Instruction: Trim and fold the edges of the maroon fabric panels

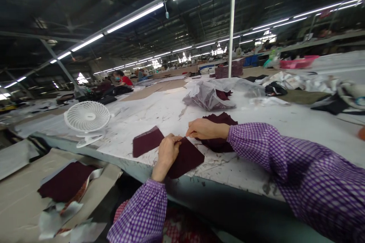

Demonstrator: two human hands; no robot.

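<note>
A dark maroon fabric piece [186,159] hangs slightly over the front edge of the white-covered table [122,136]. At its upper left edge my left hand [167,152] is closed, thumb and finger pinching the cloth. My right hand [205,128] pinches at the upper corner of the same piece, close to the left fingertips. Whether a small thing sits between the right fingers cannot be made out. Left of my hands lies a neat maroon fabric stack [147,141]. Beneath and behind my right wrist is a looser maroon pile [221,145], partly covered by the forearm.
A white fan [89,117] stands at the table's left edge. Behind my hands lies a clear plastic bag [203,97] with maroon cloth inside. Mixed cloth [302,87] is heaped at right. Lower left, maroon scraps [67,182] rest on brown board. A person in red [125,79] sits far back.
</note>
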